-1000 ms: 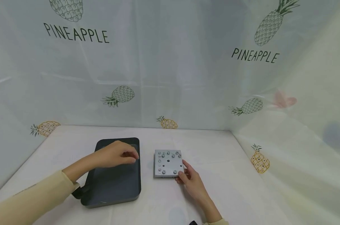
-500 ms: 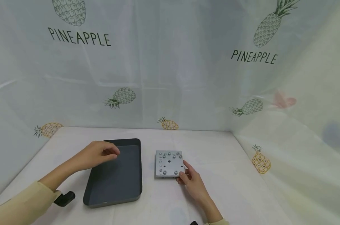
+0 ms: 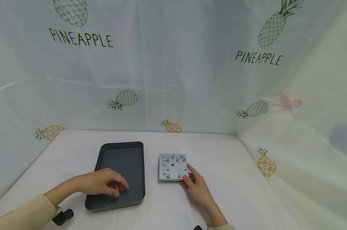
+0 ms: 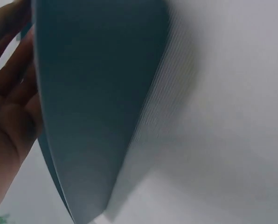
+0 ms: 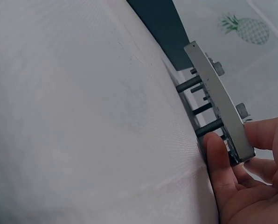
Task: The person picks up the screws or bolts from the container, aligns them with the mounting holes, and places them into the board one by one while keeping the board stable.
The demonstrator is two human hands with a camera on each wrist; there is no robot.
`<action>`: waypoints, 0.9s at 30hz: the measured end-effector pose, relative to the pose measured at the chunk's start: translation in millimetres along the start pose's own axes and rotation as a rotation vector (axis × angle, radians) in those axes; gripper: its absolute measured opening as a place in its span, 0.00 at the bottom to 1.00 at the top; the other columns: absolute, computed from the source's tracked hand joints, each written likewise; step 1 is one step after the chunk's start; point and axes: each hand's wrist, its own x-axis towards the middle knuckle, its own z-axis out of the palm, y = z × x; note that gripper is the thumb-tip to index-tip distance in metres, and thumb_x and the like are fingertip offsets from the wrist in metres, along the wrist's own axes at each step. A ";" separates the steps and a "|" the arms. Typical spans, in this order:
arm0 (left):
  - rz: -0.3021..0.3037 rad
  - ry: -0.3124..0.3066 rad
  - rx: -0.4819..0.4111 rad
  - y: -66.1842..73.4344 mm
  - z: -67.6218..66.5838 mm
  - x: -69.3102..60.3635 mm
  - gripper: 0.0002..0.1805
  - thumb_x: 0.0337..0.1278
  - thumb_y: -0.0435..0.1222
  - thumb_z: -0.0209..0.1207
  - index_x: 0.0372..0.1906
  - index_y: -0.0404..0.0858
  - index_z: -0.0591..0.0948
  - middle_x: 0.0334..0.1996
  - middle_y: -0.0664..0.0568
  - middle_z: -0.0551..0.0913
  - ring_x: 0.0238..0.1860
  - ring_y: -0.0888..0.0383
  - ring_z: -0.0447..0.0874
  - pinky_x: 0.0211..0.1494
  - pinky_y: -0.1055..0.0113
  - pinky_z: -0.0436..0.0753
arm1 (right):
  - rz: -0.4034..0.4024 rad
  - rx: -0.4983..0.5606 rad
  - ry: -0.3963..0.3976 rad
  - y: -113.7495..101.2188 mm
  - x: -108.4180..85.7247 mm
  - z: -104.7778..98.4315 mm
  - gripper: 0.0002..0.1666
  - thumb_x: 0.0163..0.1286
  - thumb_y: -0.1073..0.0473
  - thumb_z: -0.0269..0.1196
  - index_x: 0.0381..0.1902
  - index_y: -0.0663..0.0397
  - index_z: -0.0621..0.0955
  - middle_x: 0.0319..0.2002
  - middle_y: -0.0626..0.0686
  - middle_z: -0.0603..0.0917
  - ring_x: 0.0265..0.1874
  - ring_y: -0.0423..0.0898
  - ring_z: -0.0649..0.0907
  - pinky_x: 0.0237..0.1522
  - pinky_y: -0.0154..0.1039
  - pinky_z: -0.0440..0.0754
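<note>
A square metal plate (image 3: 176, 169) with several bolt heads on its top lies right of the dark tray. My right hand (image 3: 198, 189) grips its near right corner, thumb above and fingers under the edge. In the right wrist view, threaded bolts (image 5: 209, 127) stick out below the plate (image 5: 217, 95), holding it up off the cloth. Over the near part of the tray (image 3: 124, 159) my left hand (image 3: 102, 182) hangs with loosely bent fingers, nothing visible in them. The tray's outer wall (image 4: 97, 93) hides part of the left hand (image 4: 8, 116) in the left wrist view.
A white cloth (image 3: 219, 169) covers the table. Behind it hangs a curtain (image 3: 190, 64) printed with pineapples, which also closes off the right side. Black wrist devices show at the left cuff (image 3: 63, 217) and the right cuff (image 3: 198, 227).
My left hand first drew back leftward from the tray's right side, then came down toward the near part of the tray. The right hand and the plate stay in place.
</note>
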 end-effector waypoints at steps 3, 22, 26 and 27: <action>-0.010 -0.085 -0.040 4.6 7.4 3.5 0.16 0.75 0.37 0.64 0.62 0.41 0.86 0.52 0.58 0.88 0.49 0.67 0.85 0.50 0.68 0.86 | 0.007 -0.008 0.003 1.2 0.7 0.0 0.38 0.82 0.60 0.61 0.83 0.58 0.62 0.52 0.61 0.82 0.42 0.46 0.88 0.47 0.34 0.87; -0.195 -0.107 0.138 8.1 4.0 3.6 0.13 0.52 0.26 0.76 0.34 0.49 0.89 0.27 0.66 0.84 0.28 0.72 0.81 0.32 0.72 0.83 | 0.024 -0.008 0.004 -1.5 2.1 0.1 0.37 0.82 0.61 0.60 0.83 0.56 0.62 0.51 0.61 0.81 0.42 0.46 0.88 0.47 0.33 0.87; -0.192 -0.105 0.149 4.5 0.6 3.6 0.12 0.54 0.29 0.76 0.34 0.50 0.89 0.26 0.67 0.84 0.28 0.73 0.80 0.32 0.72 0.83 | 0.034 -0.001 0.003 -0.3 1.4 -0.4 0.37 0.82 0.61 0.60 0.84 0.55 0.62 0.52 0.61 0.82 0.43 0.47 0.88 0.47 0.33 0.87; -0.194 -0.110 0.143 4.6 -0.1 3.5 0.12 0.54 0.29 0.76 0.35 0.50 0.89 0.27 0.67 0.84 0.28 0.73 0.80 0.33 0.71 0.83 | 0.033 -0.002 0.002 -0.1 1.3 -0.7 0.37 0.82 0.61 0.60 0.84 0.55 0.62 0.52 0.61 0.82 0.43 0.47 0.88 0.47 0.33 0.87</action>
